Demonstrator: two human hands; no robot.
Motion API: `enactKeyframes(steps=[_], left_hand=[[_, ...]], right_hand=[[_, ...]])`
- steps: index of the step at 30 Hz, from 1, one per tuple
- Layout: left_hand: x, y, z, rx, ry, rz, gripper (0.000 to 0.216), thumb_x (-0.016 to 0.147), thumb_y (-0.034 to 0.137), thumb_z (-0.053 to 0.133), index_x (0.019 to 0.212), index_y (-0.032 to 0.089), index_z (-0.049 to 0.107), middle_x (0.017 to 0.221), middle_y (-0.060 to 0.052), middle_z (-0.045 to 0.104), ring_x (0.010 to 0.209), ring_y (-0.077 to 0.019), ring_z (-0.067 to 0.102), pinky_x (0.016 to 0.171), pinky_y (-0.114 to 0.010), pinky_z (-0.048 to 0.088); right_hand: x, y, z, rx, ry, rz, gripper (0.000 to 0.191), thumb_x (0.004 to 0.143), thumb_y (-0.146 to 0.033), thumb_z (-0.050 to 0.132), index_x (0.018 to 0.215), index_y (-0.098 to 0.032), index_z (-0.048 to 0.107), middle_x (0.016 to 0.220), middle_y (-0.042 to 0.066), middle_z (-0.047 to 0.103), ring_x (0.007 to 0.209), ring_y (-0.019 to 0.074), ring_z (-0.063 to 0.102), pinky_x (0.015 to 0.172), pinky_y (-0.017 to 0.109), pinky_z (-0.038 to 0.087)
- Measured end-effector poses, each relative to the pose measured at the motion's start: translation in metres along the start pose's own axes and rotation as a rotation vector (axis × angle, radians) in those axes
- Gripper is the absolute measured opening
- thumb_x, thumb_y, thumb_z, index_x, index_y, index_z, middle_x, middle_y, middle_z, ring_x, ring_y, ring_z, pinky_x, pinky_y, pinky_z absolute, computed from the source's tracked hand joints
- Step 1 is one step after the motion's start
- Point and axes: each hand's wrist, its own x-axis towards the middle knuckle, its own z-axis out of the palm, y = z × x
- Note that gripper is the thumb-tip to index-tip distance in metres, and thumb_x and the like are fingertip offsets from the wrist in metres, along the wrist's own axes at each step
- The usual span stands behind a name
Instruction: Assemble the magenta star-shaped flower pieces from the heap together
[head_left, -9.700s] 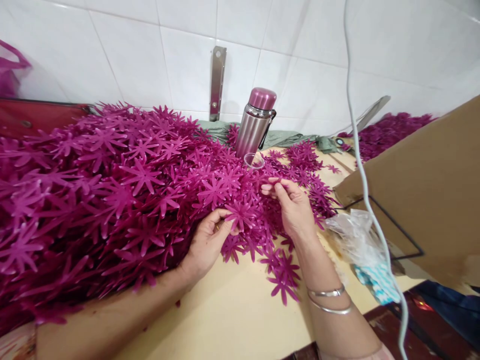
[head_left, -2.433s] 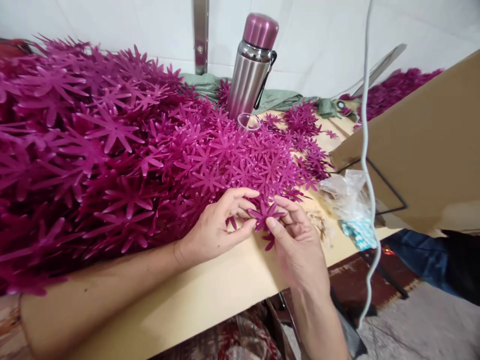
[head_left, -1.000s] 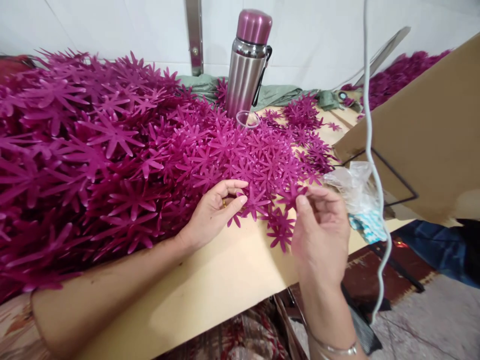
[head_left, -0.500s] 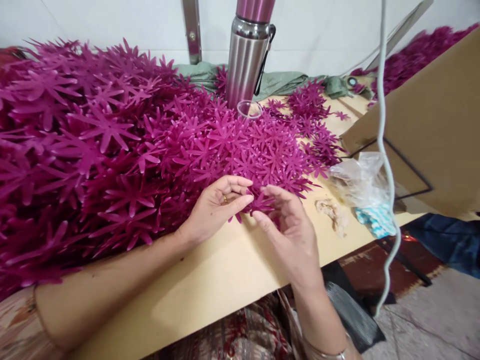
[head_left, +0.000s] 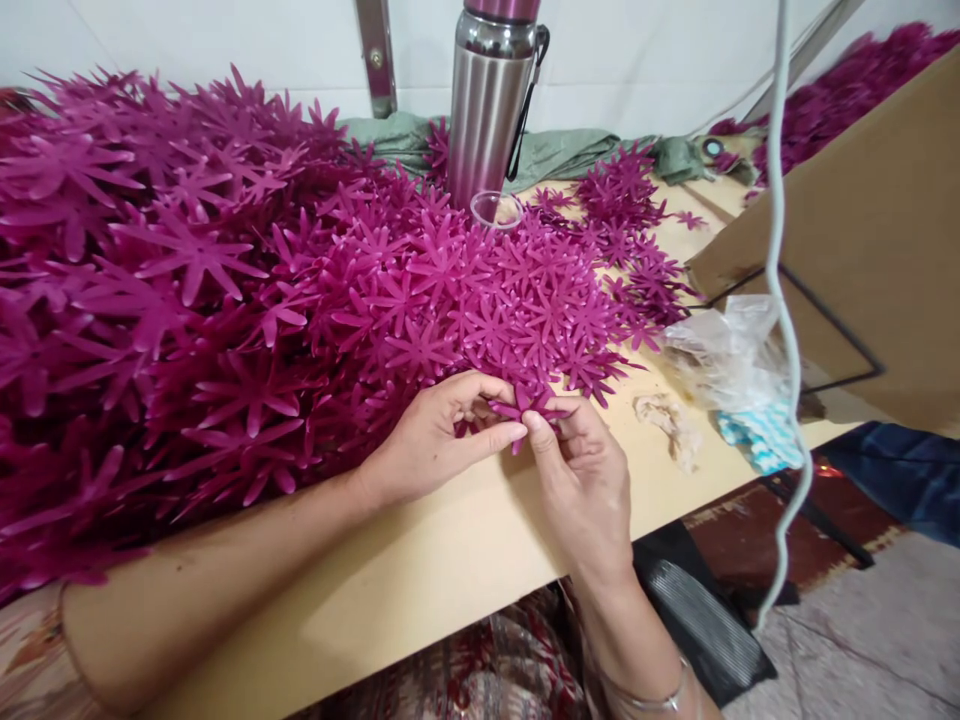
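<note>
Between my fingertips is a magenta star-shaped artificial flower piece (head_left: 523,400) with narrow petals. My left hand (head_left: 450,430) pinches its left side, thumb and fingers meeting at the petals. My right hand (head_left: 581,465) grips its right side, the thumb pressed on the front near the centre. Both hands are just above the table's near strip. Behind and to the left spreads a big heap of the same magenta flower pieces (head_left: 405,300), close to my left forearm.
A steel thermos (head_left: 487,110) stands in the heap, with a clear plastic ring-like rim (head_left: 496,210) before it. On the right are a plastic bag (head_left: 727,345), a crumpled tan scrap (head_left: 669,425), a blue-white cloth (head_left: 759,440), a cardboard box (head_left: 847,230) and a hanging white cable (head_left: 780,250).
My right hand has moved left and closed its thumb and fingers on the flower piece. The hands are now together, with the piece raised in front of the heap.
</note>
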Motion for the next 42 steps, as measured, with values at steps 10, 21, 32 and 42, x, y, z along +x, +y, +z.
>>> enactKeyframes(steps=[10, 21, 32, 42], left_hand=[[-0.002, 0.001, -0.001, 0.055, -0.015, 0.025, 0.017, 0.094, 0.033, 0.071, 0.101, 0.017, 0.069, 0.09, -0.004, 0.074, 0.083, -0.0162, 0.069, 0.078, -0.028, 0.055], [0.001, 0.0, -0.002, 0.006, 0.002, 0.096, 0.011, 0.098, 0.028, 0.065, 0.097, 0.018, 0.065, 0.089, -0.002, 0.067, 0.079, -0.0125, 0.062, 0.074, -0.026, 0.051], [0.004, 0.003, -0.003, -0.152, 0.138, -0.023, 0.018, 0.096, 0.035, 0.067, 0.092, 0.019, 0.059, 0.07, 0.004, 0.057, 0.063, -0.0086, 0.054, 0.06, -0.02, 0.047], [0.004, -0.004, -0.004, -0.143, 0.19, 0.117, 0.01, 0.099, 0.028, 0.062, 0.106, 0.021, 0.058, 0.088, 0.002, 0.06, 0.076, -0.0097, 0.06, 0.068, -0.021, 0.052]], right_hand=[[-0.005, -0.005, -0.003, -0.333, -0.02, -0.056, 0.031, 0.107, -0.041, 0.049, 0.082, -0.023, 0.056, 0.07, -0.003, 0.055, 0.066, 0.0135, 0.05, 0.065, 0.029, 0.038], [0.0, -0.008, 0.0, -0.21, 0.098, -0.15, 0.023, 0.105, -0.035, 0.053, 0.099, -0.024, 0.072, 0.103, 0.004, 0.07, 0.101, 0.0192, 0.063, 0.092, 0.035, 0.049], [0.022, -0.01, -0.016, 0.405, 0.318, -0.035, 0.01, 0.089, -0.03, 0.076, 0.098, -0.029, 0.071, 0.111, 0.001, 0.074, 0.102, 0.0183, 0.071, 0.097, 0.041, 0.056], [0.042, -0.015, -0.012, 0.188, 0.116, 0.01, 0.044, 0.075, -0.03, 0.088, 0.116, -0.031, 0.072, 0.109, 0.001, 0.071, 0.093, 0.0163, 0.065, 0.083, 0.031, 0.058]])
